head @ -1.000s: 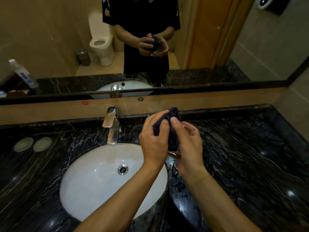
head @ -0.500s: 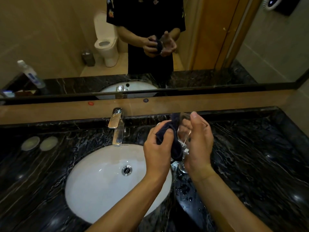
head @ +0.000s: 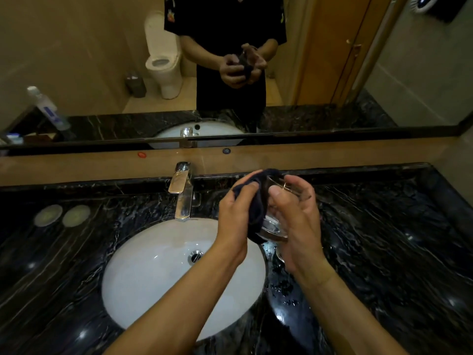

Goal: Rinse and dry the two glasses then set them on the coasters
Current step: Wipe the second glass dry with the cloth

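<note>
Glass (head: 275,221) cupped in right hand (head: 298,226); left hand (head: 236,219) pinching dark cloth (head: 258,208) against it.

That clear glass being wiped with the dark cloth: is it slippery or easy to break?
The clear drinking glass, held in the right hand, looks rigid and thin-walled, so probably fragile over the black marble counter. Water drops on the counter suggest it may still be slick. The dark cloth in the left hand drapes limply.

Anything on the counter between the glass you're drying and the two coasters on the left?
The faucet and sink basin lie between the glass and the coasters; lifted over them, nothing else visible blocks it.
</note>
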A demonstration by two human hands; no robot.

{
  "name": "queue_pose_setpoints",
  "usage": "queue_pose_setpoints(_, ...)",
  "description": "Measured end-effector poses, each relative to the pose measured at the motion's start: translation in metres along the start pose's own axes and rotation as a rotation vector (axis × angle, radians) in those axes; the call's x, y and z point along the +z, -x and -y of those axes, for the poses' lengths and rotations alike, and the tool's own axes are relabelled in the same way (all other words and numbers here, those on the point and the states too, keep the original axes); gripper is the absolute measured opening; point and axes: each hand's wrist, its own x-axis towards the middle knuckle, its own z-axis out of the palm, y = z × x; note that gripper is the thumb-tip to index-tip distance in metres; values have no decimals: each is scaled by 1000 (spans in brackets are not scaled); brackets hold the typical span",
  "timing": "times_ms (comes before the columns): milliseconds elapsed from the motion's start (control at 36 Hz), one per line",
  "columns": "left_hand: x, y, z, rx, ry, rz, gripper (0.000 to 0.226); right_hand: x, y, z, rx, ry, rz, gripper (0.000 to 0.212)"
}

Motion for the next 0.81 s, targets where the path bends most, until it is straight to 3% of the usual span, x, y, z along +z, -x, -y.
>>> queue_pose_setpoints(56,-2,-1,-1,-79,137,45,21,2,0,2,-2,-16,37,74)
queue_pose_setpoints(111,-4,0,0,-112,209,69,24,3,-2,3,-15,-34,38,63)
queue_pose_setpoints(278,-13,3,12,-192,231,59,41,3,-4,-6,-28,3,0,60)
queue_pose_setpoints(361,-21,5,18,-254,185,23,43,3,-7,-11,-18,32,-16,62)
queue_pose_setpoints(500,-39,9,24,-310,62,-1,21,2,-12,-22,-20,124,-47,55)
queue_pose_setpoints(667,-54,7,31,-248,-112,-125,18,3,-12,-42,-122,299,-55,50)
queue_pose_setpoints(806,-59,9,37,-179,-185,-149,19,11,-11,-58,-201,351,-151,58)
